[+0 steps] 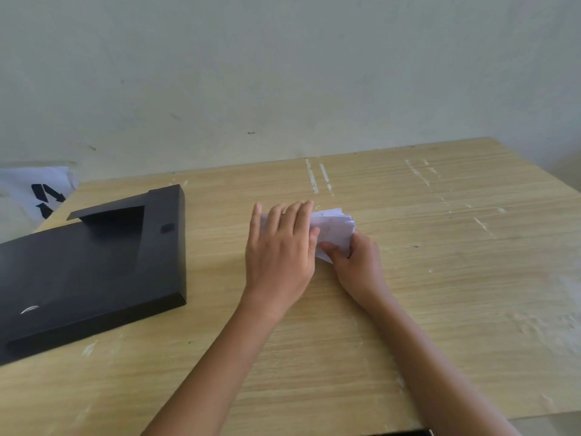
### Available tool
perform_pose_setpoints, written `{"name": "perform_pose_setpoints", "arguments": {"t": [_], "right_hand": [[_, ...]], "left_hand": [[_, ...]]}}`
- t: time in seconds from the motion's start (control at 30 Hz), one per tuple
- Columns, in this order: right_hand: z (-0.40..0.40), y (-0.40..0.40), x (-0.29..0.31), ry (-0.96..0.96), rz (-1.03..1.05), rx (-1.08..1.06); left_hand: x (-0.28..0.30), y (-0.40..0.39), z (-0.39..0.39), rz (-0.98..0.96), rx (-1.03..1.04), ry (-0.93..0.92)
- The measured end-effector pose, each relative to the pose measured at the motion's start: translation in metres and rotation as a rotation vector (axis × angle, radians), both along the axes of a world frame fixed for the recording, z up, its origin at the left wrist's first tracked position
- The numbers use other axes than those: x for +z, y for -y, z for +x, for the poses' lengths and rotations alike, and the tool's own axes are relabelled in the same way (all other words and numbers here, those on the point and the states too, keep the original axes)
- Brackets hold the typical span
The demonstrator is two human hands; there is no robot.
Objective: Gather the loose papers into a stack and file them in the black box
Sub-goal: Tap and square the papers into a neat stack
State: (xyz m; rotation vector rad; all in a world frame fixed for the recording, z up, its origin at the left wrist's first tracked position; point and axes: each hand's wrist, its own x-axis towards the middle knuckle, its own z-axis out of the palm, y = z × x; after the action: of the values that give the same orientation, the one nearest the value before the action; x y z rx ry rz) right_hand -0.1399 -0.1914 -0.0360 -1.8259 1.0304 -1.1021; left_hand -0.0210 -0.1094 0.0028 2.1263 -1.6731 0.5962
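Note:
A small bundle of white papers (334, 228) sits near the middle of the wooden table (440, 278), its edges fanned unevenly at the right. My left hand (281, 250) lies flat over the bundle's left part, fingers together and pointing away from me. My right hand (358, 262) pinches the bundle's near right corner between thumb and fingers. The black box (94, 265) lies flat on the table's left side, well apart from both hands, with a cut-out flap near its far end.
A white bag with black markings (37, 193) lies beyond the table's far left corner. A pale wall stands behind the table. The table's right edge slants away at the far right, and its near edge shows at the bottom right.

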Motion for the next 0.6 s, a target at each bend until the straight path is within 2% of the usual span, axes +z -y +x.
{"name": "perform_pose_setpoints", "arguments": {"t": [0.3,0.43,0.6], "right_hand": [[0.002,-0.003,0.0,0.057,0.018,0.045],[0.002,-0.007,0.005,0.151,0.024,0.064],[0.003,-0.008,0.006,0.17,0.029,0.095]], "left_hand": [[0.007,0.011,0.001,-0.077,-0.12,0.211],[0.001,0.01,0.005,-0.07,-0.171,0.193],[0.002,0.008,0.009,-0.032,-0.19,0.132]]}}
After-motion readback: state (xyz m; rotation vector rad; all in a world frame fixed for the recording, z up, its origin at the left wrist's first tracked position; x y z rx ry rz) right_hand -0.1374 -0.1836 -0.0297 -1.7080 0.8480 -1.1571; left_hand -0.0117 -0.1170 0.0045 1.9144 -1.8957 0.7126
